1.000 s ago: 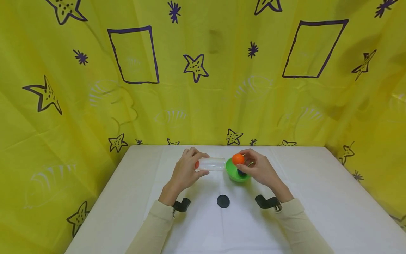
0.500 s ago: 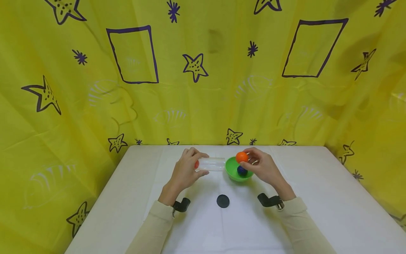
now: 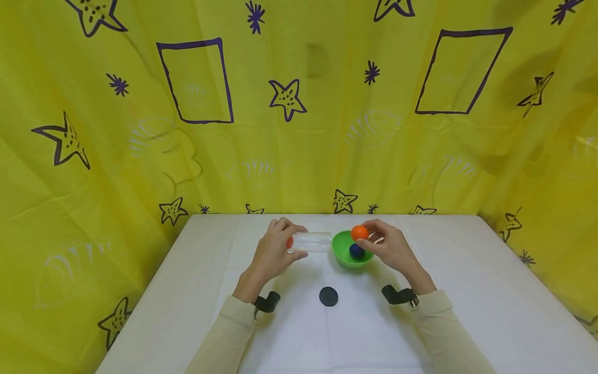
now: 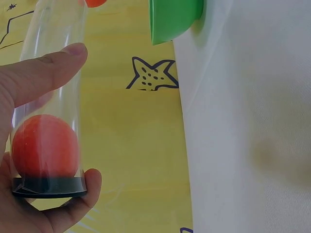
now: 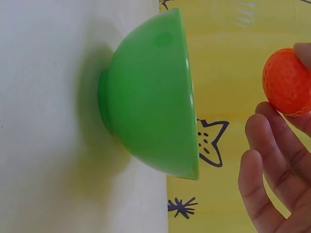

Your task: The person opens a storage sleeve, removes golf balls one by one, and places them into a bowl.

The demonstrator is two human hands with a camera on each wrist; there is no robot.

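My left hand (image 3: 274,248) grips a clear plastic tube (image 3: 315,242), which lies sideways in the head view with its far end toward the bowl. Inside its base, above a black end cap (image 4: 48,187), sits a red-orange ball (image 4: 46,145). Between thumb and fingers my right hand (image 3: 390,246) pinches an orange golf ball (image 5: 287,82) with a dimpled surface. That ball is held above the green bowl (image 5: 150,97), over the far right of its rim in the head view. A dark blue ball (image 3: 357,251) rests inside the bowl.
A black round lid (image 3: 328,296) lies on the white tablecloth (image 3: 299,332), nearer to me than the bowl. Behind the table hangs a yellow curtain (image 3: 299,150) with star drawings. Each wrist carries a black camera mount (image 3: 267,302).
My right hand has drawn a little to the right with the orange golf ball, away from the tube's end, showing more of the blue ball. The left hand holds still.
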